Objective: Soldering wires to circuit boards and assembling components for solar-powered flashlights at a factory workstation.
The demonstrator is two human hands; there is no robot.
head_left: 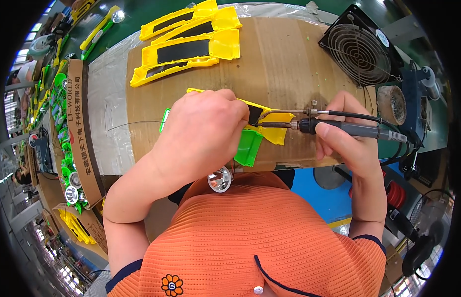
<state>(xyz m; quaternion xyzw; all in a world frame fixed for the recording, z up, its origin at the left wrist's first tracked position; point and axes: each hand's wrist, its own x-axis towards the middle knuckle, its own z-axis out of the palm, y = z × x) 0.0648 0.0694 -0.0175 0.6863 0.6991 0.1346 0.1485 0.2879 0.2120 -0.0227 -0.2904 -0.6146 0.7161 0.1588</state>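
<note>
My right hand point(352, 131) grips a soldering iron point(339, 128) with a dark handle. A thin metal feed tube point(285, 113) runs along the iron, and both tips point left toward my left hand. My left hand point(205, 123) is closed, its back up, over a yellow plastic housing point(275, 129) and a green plastic housing point(249, 147). What its fingers pinch is hidden beneath it. A thin wire point(136, 122) sticks out to the left of that hand. Just below, a shiny reflector cup point(219, 179) hangs at the table's near edge.
Several yellow housings with black panels point(183, 51) lie at the back of the cardboard sheet point(285, 54). A fan with a wire guard point(361, 49) stands back right, beside a round pot point(391, 105). A carton point(82, 128) with green lamp parts point(67, 163) is at left.
</note>
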